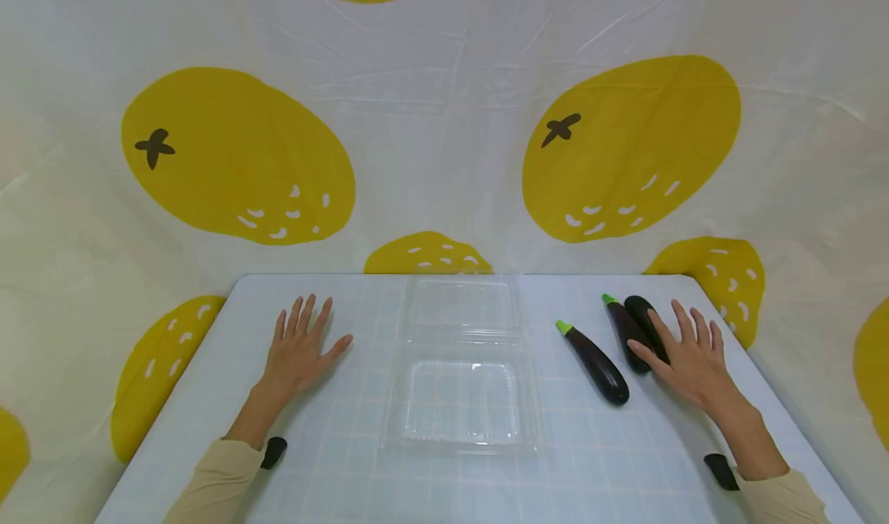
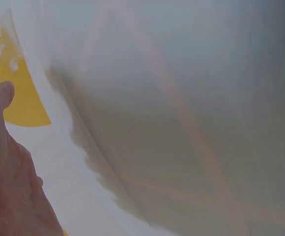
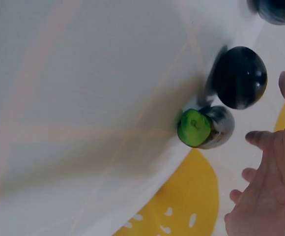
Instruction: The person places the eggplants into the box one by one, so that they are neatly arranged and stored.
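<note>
While a plain clear container (image 1: 461, 400) lies open, eggplants (image 1: 595, 363) rest nearby.

Shows the right hand (image 3: 275, 182) at lower right, fingers apart, near a glossy dark eggplant (image 3: 242, 77) and, just beside it, a green-capped eggplant (image 3: 221, 127). Catches part of a third eggplant (image 3: 281, 10) at upper right. Takes in a pale tabletop (image 3: 69, 73) with faint pinkish lines, plus a white-flecked yellow print (image 3: 186, 182) beyond its edge.
</note>
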Demonstrator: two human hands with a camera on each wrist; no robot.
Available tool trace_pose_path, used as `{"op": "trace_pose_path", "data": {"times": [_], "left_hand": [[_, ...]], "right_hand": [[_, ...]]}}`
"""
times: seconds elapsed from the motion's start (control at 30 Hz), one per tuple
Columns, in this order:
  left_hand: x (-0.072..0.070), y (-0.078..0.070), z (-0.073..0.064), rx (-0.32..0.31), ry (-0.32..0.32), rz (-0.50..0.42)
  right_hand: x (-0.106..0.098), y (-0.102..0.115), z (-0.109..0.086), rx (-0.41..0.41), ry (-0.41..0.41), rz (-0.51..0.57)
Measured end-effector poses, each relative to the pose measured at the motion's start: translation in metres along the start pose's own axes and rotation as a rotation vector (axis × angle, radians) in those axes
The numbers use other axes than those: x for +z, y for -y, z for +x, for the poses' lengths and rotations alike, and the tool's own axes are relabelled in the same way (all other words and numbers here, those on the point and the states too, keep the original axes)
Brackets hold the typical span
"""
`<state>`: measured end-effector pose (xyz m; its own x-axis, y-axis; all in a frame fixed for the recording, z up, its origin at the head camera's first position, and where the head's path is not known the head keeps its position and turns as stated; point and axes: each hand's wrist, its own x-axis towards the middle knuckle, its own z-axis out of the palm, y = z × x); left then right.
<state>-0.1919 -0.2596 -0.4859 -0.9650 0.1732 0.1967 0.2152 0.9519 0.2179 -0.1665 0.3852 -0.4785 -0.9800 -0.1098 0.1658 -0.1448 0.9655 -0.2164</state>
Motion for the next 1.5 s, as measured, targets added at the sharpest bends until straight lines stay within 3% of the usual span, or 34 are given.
{"op": "trace_pose_path", "data": {"times": [0.13, 0.23, 0.4, 0.53, 0.77, 1.0, 1.2, 1.5], "left_hand": [[0.0, 0.0, -0.001, -0.002, -0.015, -0.008], [0.001, 0.0, 0.0, 0.0, -0.044, -0.017], [0.003, 0.0, -0.001, 0.012, -0.162, -0.059], [0.002, -0.003, 0.0, -0.001, -0.227, -0.087], [-0.002, -0.014, 0.001, -0.089, -0.182, -0.176], [-0.003, -0.027, 0.001, -0.131, -0.15, -0.271], [-0.001, -0.04, 0.002, -0.176, -0.084, -0.368], [-0.001, -0.062, -0.001, -0.177, -0.102, -0.468]], "right_hand": [[0.0, 0.001, 0.001, -0.011, -0.023, -0.004], [0.0, 0.002, 0.001, -0.048, -0.1, 0.002], [0.001, 0.006, 0.001, -0.118, -0.258, 0.042], [0.0, 0.012, 0.002, -0.162, -0.339, 0.083], [-0.001, 0.027, 0.003, -0.188, -0.362, 0.132], [-0.001, 0.038, 0.001, -0.238, -0.369, 0.146], [0.0, 0.048, -0.001, -0.227, -0.331, 0.155], [0.001, 0.063, -0.003, -0.261, -0.304, 0.182]]}}
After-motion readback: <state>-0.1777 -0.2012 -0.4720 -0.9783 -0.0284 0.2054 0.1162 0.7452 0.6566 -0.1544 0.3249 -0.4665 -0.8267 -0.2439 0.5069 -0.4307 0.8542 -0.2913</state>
